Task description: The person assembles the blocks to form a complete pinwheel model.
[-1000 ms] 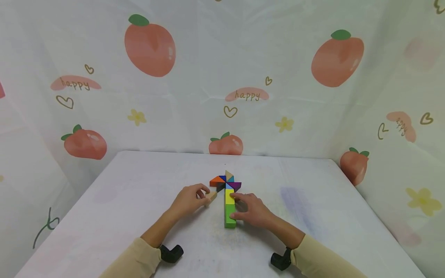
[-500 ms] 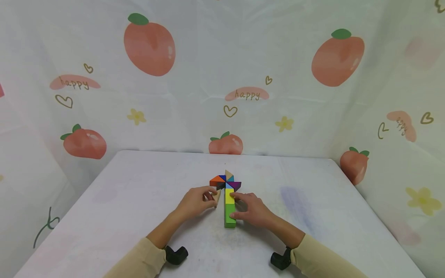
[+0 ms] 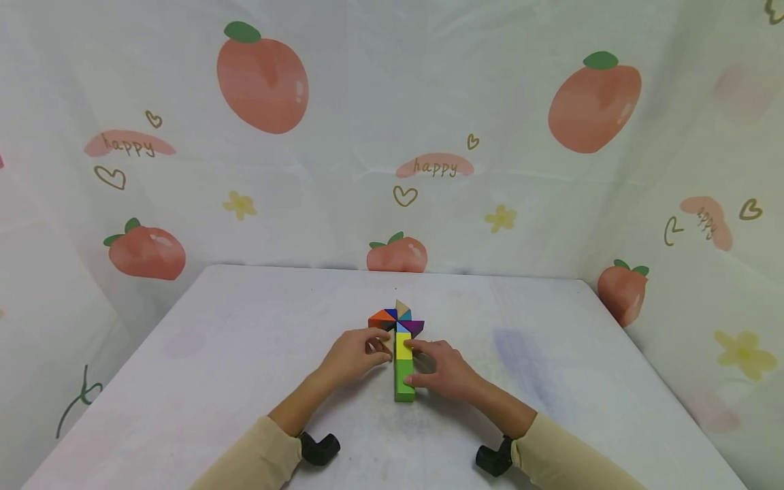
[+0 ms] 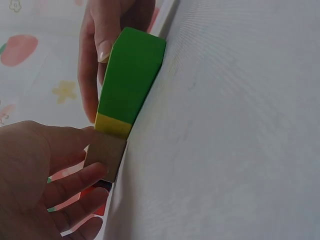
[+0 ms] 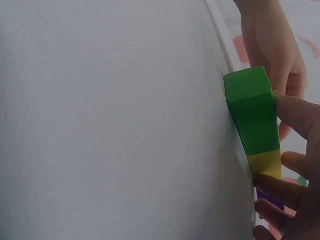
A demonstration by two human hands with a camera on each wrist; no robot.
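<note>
In the head view my left hand (image 3: 355, 355) pinches a plain wooden block (image 3: 388, 344), mostly hidden by the fingers there. The left wrist view shows that wooden block (image 4: 106, 154) against the yellow block's side, thumb and fingertips on it. A yellow block (image 3: 403, 345) and a green block (image 3: 404, 388) lie end to end in a straight column. My right hand (image 3: 448, 369) rests along their right side, thumb on the green one and fingers at the yellow one.
Beyond the column, a pinwheel of small triangular blocks includes orange (image 3: 381, 318), purple (image 3: 415, 327), light blue (image 3: 401, 328) and plain wood (image 3: 401, 309) pieces. All lie on a white table (image 3: 257, 306), backed by a fruit-printed cloth (image 3: 343, 136).
My left hand has moved right, bringing the wooden block from left of the column up to the yellow block and turning it more upright. The right hand has stayed in place.
</note>
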